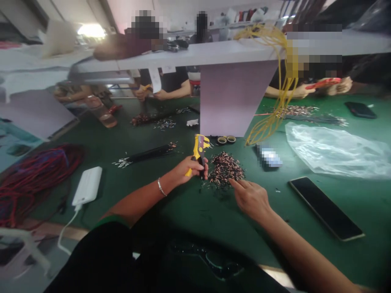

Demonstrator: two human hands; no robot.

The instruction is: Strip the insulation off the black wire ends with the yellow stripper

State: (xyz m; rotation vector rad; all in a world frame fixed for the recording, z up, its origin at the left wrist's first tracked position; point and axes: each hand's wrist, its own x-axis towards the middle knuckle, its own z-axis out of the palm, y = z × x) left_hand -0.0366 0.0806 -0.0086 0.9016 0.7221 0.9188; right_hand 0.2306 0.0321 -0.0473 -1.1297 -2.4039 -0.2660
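A green-topped table (183,211) stretches beneath a raised pale shelf (171,57) propped on a broad upright panel (232,97), while a bright light (91,30) glares at upper left near a pale wall (180,8) and grey floor (58,264) shows at lower left.

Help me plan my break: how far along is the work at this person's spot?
Looks partly done: a heap of short copper-coloured pieces has built up. In hand: the left hand holds a yellow tool, and the right hand reaches the heap's edge. Possibly left: the heap itself and the bundle of black wires, though I can't tell whether either is finished.
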